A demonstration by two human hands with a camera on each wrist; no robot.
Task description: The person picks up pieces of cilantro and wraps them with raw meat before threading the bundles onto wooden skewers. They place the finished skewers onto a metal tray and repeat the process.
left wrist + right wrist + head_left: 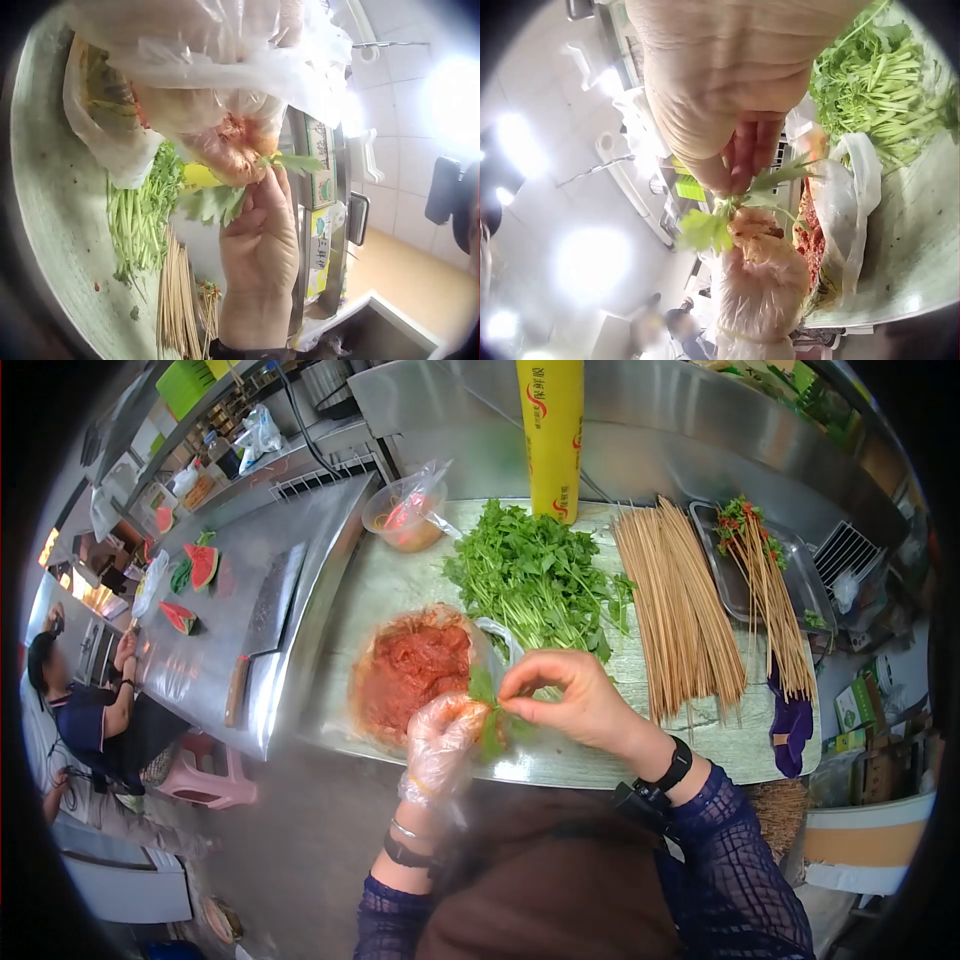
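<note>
My left hand (438, 738), in a clear plastic glove smeared with red sauce at the fingertips, pinches a leafy green sprig (705, 229). From the other side my bare right hand (575, 698) grips the same sprig between thumb and forefinger, so the two sets of fingertips meet there. Its leaves poke out around the fingers in both wrist views. Whether a piece of meat is also inside the gloved fingers, I cannot tell. Just beyond the left hand, red marinated meat (415, 672) fills a plastic-lined container. Behind it lies a heap of leafy greens (525, 565).
Bamboo skewers (680, 615) lie right of the greens. A metal tray (712, 540) holds more skewers with red and green pieces. At the back stand a yellow roll (552, 440) and a plastic bowl (410, 532). A cleaver (265, 615) and watermelon slices (202, 567) rest on the left counter.
</note>
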